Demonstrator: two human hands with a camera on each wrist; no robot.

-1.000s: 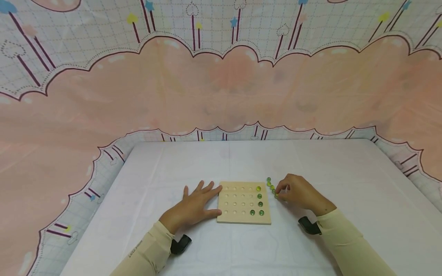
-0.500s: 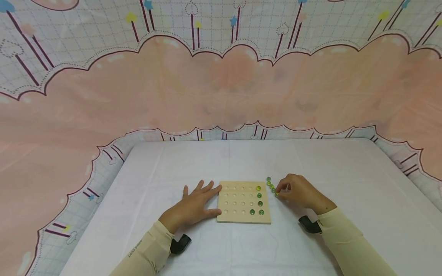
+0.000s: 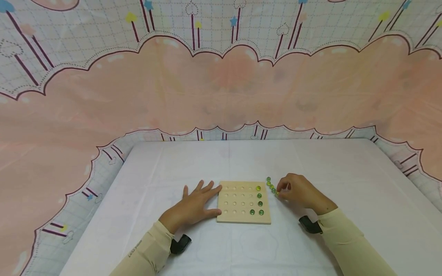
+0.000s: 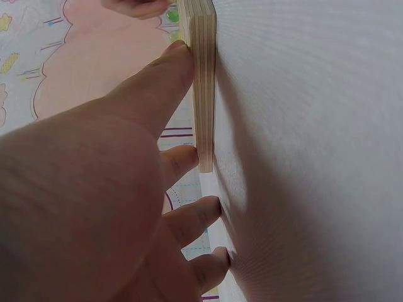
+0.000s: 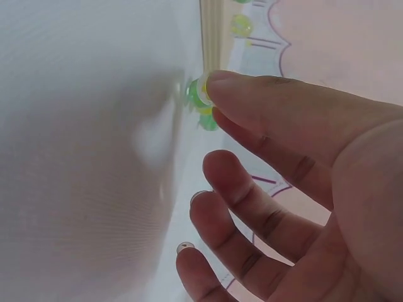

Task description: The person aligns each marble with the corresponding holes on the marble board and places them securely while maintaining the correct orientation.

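We spread the left hand (image 3: 192, 207) with its grip relaxed, thumb and forefinger touching the left edge of the wooden board (image 3: 238, 219), probably to steady it on the tabletop (image 3: 186, 161). Our right hand (image 3: 300, 192) pinches a marble (image 5: 205, 89) at the near end of the loose marbles (image 3: 271, 186), lined up just right of the board, likely for easy reach. Five seated marbles (image 3: 260, 204) occupy its right-side hollows.

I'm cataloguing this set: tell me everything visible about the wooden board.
The wooden board is pale and rectangular, its edge layered like plywood. Of its twenty round hollows, in four rows of five, five hold green or yellowish glass-like marbles: the whole right column, plus the next hollow in the nearest row. It lies flat on the white tabletop; the left hand touches its left edge with thumb and index finger.
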